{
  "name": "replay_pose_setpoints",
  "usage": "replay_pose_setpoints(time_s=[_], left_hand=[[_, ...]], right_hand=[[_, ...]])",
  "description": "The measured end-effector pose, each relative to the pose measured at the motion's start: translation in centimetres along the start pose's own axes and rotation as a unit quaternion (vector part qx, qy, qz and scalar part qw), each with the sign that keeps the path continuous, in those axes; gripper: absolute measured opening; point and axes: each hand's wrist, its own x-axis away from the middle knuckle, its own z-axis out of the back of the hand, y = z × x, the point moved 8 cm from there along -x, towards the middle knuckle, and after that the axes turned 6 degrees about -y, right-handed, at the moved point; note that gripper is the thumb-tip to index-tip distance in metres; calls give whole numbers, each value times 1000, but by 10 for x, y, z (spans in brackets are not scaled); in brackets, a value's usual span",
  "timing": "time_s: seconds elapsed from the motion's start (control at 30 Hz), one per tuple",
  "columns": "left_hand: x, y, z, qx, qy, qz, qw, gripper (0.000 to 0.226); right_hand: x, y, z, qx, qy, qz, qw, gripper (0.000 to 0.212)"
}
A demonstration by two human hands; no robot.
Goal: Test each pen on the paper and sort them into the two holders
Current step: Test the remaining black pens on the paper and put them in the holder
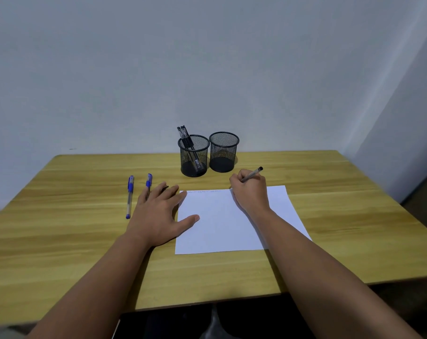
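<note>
Testing step in progress: my right hand [250, 189] is closed in a writing grip on a dark pen [252, 173], tip at the top edge of the paper [219, 223] beside faint marks, while my left hand [158, 211] lies flat and empty, bracing the paper's left edge. Next, judge the mark, then drop this pen into the left holder [193, 156], which has pens, or the empty right holder [223, 152]; two blue pens [129, 196] on the table [85, 241], left of my left hand, await testing.
</note>
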Motion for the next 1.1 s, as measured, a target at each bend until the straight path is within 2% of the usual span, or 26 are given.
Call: replay_pose_setpoints(time_s=[0.13, 0.4, 0.57, 0.67, 0.87, 1.0, 1.1], left_hand=[[1, 1, 0, 0, 1, 0, 1000, 90], [-1, 0, -2, 2, -2, 1, 1000, 91], [-1, -1, -2, -3, -7, 3, 1000, 92], [-1, 0, -1, -7, -16, 5, 1000, 91], [3, 5, 8, -20, -25, -12, 999, 85], [1, 7, 21, -29, 10, -21, 999, 74], [-5, -9, 33, -21, 42, 15, 999, 65]], right_hand=[[0, 0, -1, 20, -8, 7, 1000, 39], [2, -5, 6, 60, 21, 16, 998, 53], [4, -5, 10, 55, 45, 0, 997, 52], [6, -5, 12, 23, 46, -22, 998, 52], [5, -8, 15, -116, 43, -38, 992, 41], [6, -29, 12, -212, 21, -34, 976, 45], [4, -59, 21, -183, 18, -4, 983, 40]])
